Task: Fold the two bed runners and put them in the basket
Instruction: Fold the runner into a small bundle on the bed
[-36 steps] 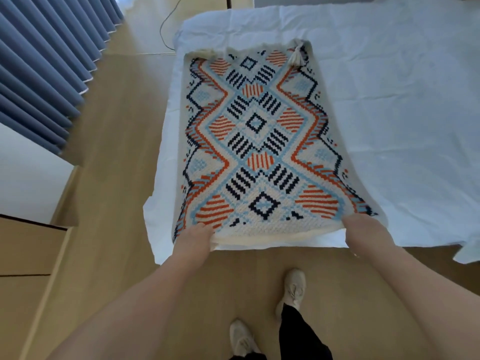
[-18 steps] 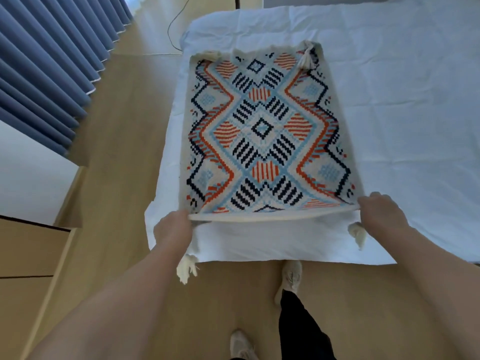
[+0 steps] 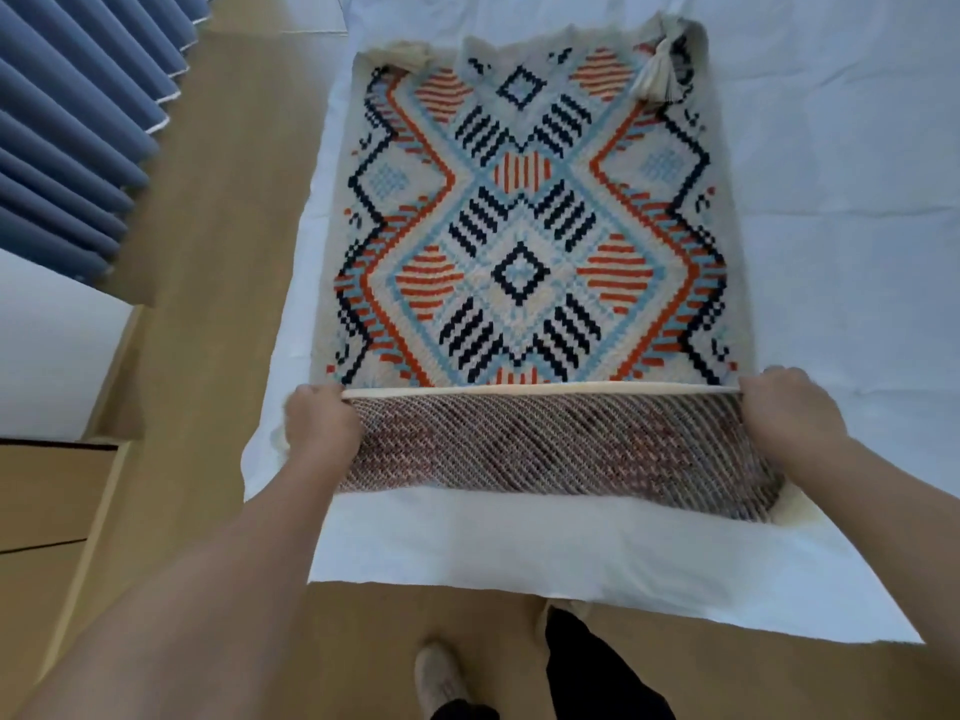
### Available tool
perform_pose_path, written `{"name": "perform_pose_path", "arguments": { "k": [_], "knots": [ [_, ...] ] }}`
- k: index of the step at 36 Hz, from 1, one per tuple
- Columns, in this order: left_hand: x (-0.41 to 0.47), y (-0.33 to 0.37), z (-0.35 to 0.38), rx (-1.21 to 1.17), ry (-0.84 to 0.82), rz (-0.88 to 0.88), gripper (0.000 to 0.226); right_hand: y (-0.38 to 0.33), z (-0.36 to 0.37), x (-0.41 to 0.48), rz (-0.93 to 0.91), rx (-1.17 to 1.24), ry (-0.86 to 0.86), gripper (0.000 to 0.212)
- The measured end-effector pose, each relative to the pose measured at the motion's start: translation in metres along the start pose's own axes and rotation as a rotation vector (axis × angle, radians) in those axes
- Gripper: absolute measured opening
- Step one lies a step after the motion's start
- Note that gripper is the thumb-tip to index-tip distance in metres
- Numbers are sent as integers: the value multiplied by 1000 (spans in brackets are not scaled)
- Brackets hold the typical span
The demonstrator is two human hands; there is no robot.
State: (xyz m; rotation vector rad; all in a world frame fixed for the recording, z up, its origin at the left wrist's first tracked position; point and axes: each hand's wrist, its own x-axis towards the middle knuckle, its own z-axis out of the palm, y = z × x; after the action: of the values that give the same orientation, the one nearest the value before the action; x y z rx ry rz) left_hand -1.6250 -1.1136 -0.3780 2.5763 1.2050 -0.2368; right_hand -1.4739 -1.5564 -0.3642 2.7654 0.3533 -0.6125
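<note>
What we can't see first: the fingertips of both hands are tucked under the cloth, so we only get backs and knuckles. Our left hand at about 8 o'clock and our right hand at about 4 o'clock each grip a near corner of the bed runner. The fingers are curled round its cream edge, which is pulled taut between them and raised off the bed.

Below that edge the runner's underside shows, a blurry diagonal weave in dull reds and greys. A cream fluffy bit peeks out beside the right forearm at 5 o'clock. It's half hidden, so we can't tell whether it's a tassel.

The rest of the runner lies flat on the bed, pattern up, running toward 12 o'clock, with navy, orange and light blue diamonds on a pale ground. One cream tassel is flopped onto the pattern at 1 o'clock. A second tassel is bunched at the far corner around 11 o'clock.

The bed, with its white sheet, is cut off at the top and right.

Around it:
- wood floor along the left
- blue pleated curtains at 10 o'clock
- a light wooden cabinet cropped by the frame edge at 8 o'clock
- a pale shoe and a dark trouser leg at 6 o'clock, both partly cut off at the bottom
</note>
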Motion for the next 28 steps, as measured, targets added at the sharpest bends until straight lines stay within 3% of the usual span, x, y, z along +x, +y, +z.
{"name": "perform_pose_path", "arguments": {
  "k": [5,14,20,24,28],
  "knots": [
    [30,7,28,-74,-45,49,29,-16,15,38,-48,19,34,19],
    [86,34,36,-79,-31,116,28,-21,10,86,23,116,136,22],
    [71,44,48,209,-184,96,78,-41,27,74,67,-69,-110,61],
    [38,28,54,338,-208,282,75,-53,47,48,13,-68,-104,68],
    [2,11,56,309,-240,376,65,-70,56,17,-30,3,-119,62]
  ]
}}
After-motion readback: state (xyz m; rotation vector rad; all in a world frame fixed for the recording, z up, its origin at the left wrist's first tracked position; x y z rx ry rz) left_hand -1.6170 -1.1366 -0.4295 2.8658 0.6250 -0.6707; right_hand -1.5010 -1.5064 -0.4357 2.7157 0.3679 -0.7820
